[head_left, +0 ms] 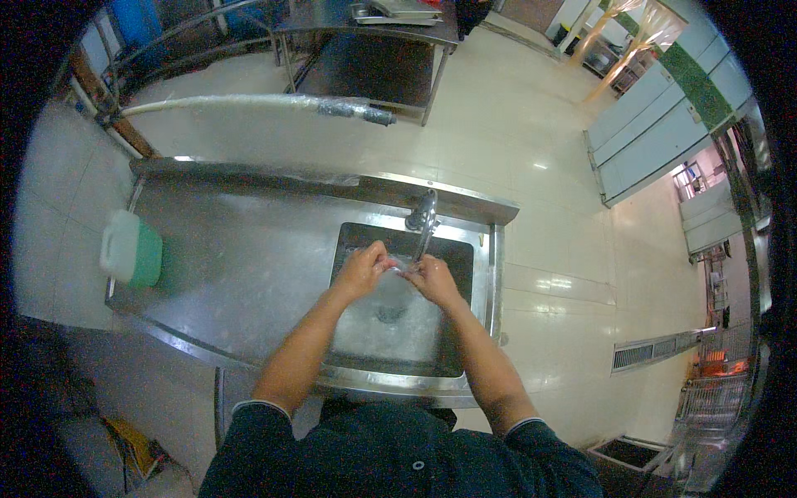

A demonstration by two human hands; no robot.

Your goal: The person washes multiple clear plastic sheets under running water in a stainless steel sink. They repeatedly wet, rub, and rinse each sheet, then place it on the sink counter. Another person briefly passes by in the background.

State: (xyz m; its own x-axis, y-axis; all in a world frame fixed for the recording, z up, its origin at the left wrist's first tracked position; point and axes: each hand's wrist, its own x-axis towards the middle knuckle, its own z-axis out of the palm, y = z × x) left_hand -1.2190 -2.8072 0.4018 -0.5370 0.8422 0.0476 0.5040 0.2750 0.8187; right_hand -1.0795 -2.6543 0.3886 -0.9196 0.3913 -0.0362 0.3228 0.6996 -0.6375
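Note:
Both my hands are over the stainless steel sink basin (pixel 392 336), just below the spout of the chrome faucet (pixel 424 218). Between them is a small, clear, shiny thing (pixel 398 266), perhaps thin plastic or glass; its exact kind cannot be told. My left hand (pixel 366 272) pinches its left side, with something reddish at the fingertips. My right hand (pixel 431 277) has its curled fingers on the right side, close to the spout. The drain shows dimly at the bottom of the basin.
A jug with green liquid (pixel 134 249) stands at the left end of the steel counter (pixel 249 267). Beyond the raised back edge, a plastic-wrapped pipe (pixel 249 103) runs across. A steel table (pixel 373 31) holding trays stands farther back. A floor grate (pixel 660 352) lies at right.

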